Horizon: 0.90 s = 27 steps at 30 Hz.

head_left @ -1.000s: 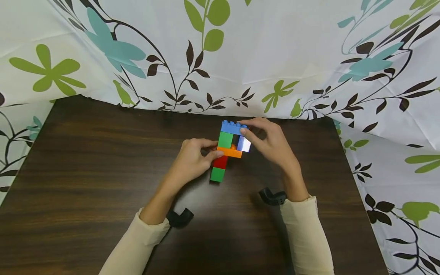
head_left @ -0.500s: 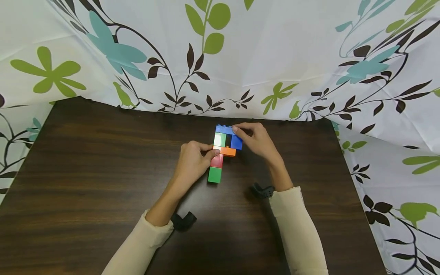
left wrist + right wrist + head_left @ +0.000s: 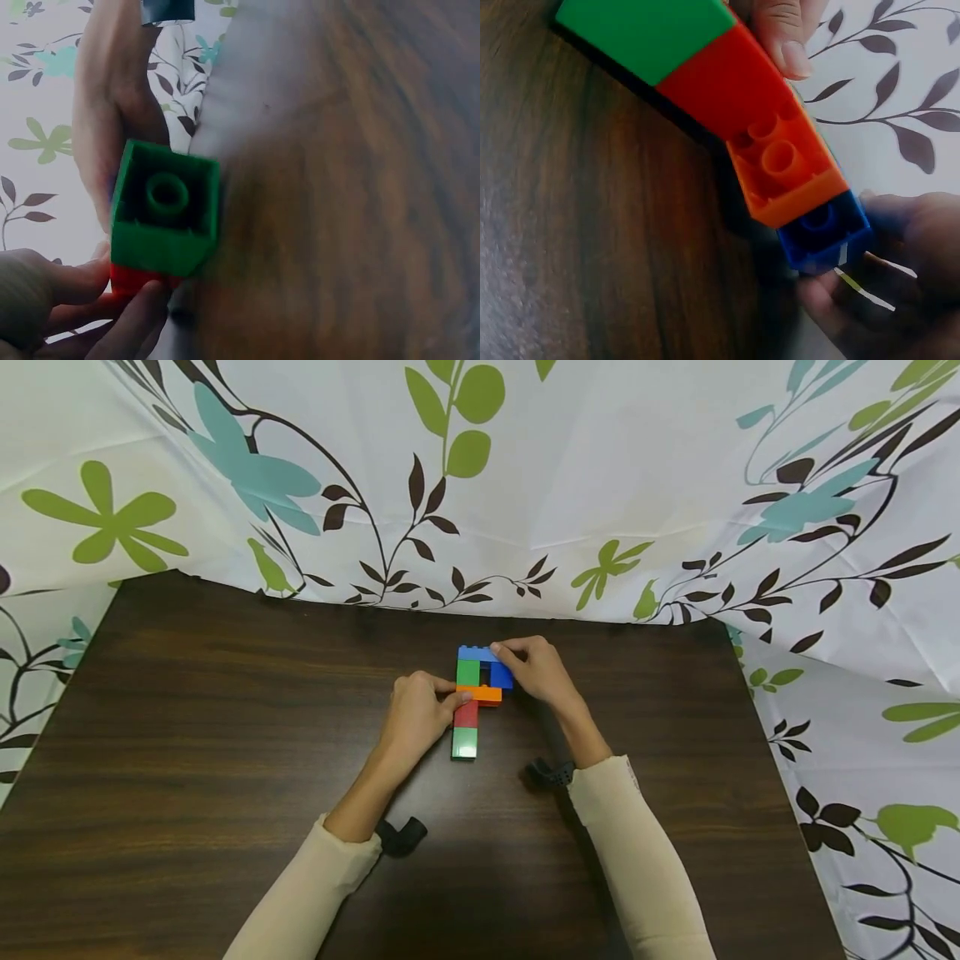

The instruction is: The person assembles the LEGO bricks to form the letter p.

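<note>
A P-shaped stack of toy building bricks is held between both hands in the head view. My left hand (image 3: 415, 717) pinches it near the left end of the orange brick (image 3: 490, 695) and the red brick (image 3: 466, 716). My right hand (image 3: 542, 672) pinches the far right corner, by the long light-blue brick (image 3: 472, 653) and the dark-blue brick (image 3: 500, 676). Another green brick (image 3: 468, 673) sits between orange and light blue, beside a small gap. The bottom green brick (image 3: 166, 199) shows its hollow underside in the left wrist view. Dark blue overhangs the orange end in the right wrist view.
A dark wooden table (image 3: 225, 735) lies under the hands. White cloth with a leaf pattern (image 3: 570, 468) rises along its far edge and hangs at the sides. Black wrist-worn camera mounts (image 3: 402, 837) stick out below both wrists.
Both hands keep their grip on the brick stack. It has shifted left and slightly nearer, turning more upright in view. My right hand has moved left with it.
</note>
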Motion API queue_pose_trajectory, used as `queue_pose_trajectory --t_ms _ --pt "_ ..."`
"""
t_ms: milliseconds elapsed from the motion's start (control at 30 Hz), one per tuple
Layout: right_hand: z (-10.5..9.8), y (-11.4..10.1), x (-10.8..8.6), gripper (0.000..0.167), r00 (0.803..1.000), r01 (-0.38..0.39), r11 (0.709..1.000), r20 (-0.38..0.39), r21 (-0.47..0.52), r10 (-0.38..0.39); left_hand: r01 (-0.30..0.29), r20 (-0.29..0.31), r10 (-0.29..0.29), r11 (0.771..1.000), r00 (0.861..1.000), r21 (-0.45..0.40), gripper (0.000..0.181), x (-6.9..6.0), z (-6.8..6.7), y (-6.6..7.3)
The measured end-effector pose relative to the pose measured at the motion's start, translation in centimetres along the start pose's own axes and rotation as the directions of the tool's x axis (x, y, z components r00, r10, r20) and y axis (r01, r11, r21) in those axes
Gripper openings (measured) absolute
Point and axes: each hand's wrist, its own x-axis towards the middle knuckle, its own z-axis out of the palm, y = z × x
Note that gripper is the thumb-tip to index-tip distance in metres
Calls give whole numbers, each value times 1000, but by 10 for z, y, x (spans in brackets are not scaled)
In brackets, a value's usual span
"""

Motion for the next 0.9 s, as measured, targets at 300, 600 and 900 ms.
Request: queue_pose_trajectory --t_ms 300,600,900 --pt "2 9 2 37 1000 -6 1000 4 -3 6 -23 7 23 1000 1000 -13 29 3 4 -4" --pt "3 13 2 44 998 -55 998 -3 44 55 -51 17 51 999 999 -20 35 5 7 -6" --pt "0 21 -8 42 996 90 989 -25 113 -88 -76 96 74 997 993 24 51 4 -17 -7"
